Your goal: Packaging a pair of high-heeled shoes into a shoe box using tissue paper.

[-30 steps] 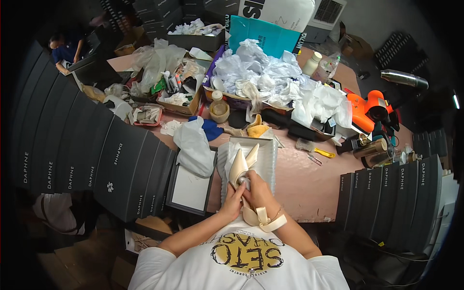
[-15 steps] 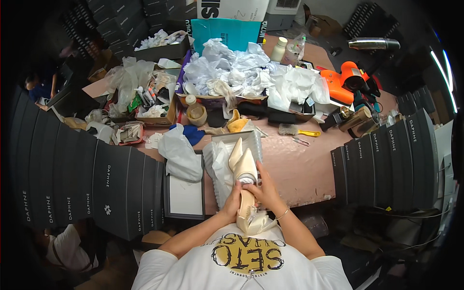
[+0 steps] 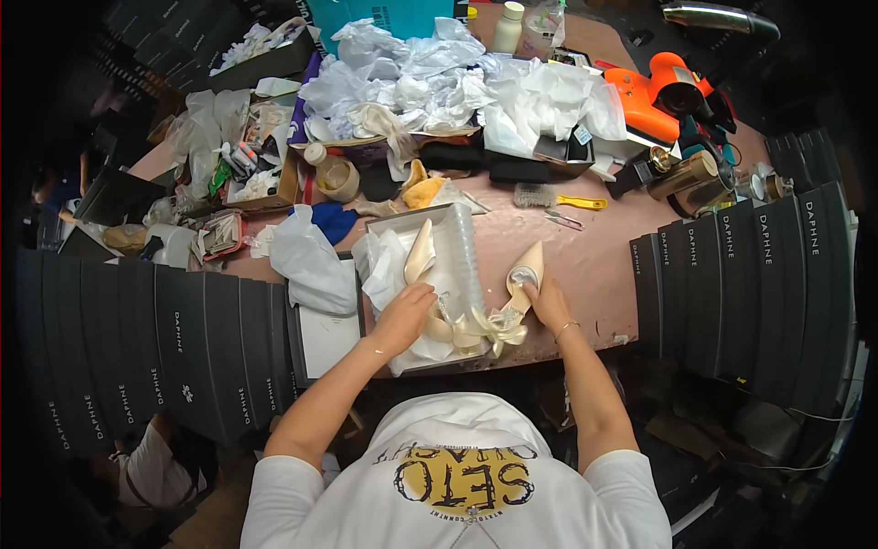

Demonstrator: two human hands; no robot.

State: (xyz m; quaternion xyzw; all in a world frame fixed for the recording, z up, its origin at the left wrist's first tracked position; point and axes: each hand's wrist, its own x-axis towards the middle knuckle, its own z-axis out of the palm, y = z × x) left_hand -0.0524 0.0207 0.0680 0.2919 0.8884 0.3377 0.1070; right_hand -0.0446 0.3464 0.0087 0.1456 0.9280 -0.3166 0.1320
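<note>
The fingers of your right hand (image 3: 551,305) are closed on a cream pointed shoe (image 3: 528,265), the thumb set into its opening; this shoe is just right of the open box (image 3: 402,216), above the pink tabletop (image 3: 594,284), its toe pointing away from you. The fingers of your left hand (image 3: 405,317) are bent over the middle of the matching shoe (image 3: 422,249), which lies within the box with its toe also away from you; whether they grip it or only rest there, you cannot tell. Pale ribbons (image 3: 500,328) gather between your hands at the box's near right corner. White tissue (image 3: 384,263) lines the box's left side and bubble wrap (image 3: 469,274) its right. Farther left, a cloudy plastic bag (image 3: 315,265) overlaps a shallow tray (image 3: 333,344). Beyond the box sit a yellow cloth (image 3: 424,193) and a yellow-handled brush (image 3: 560,199). Dark boxes (image 3: 128,339) stand stacked at your far left.
</note>
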